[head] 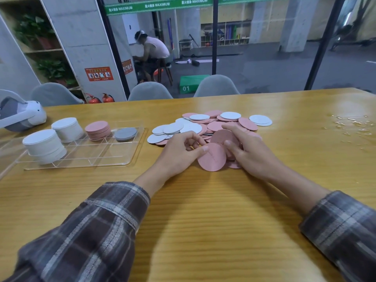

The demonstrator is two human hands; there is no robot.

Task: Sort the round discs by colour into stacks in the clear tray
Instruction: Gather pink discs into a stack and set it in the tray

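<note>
Wooden table: your left hand pinches pink disc; your right hand grips pink bunch beside loose pile; clear tray left.

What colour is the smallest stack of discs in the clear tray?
The smallest stack is grey; the head view shows it, beside the pink stack.

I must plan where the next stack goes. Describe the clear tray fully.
The clear tray looks like transparent acrylic: rectangular, rounded corners, low walls, thin dividers forming compartments. It lies flat on the wooden table, left of the loose disc pile. It holds two tall white stacks, a shorter pink stack and a low grey stack; near compartments hold nothing. Neither left hand nor right hand touches it.
</note>
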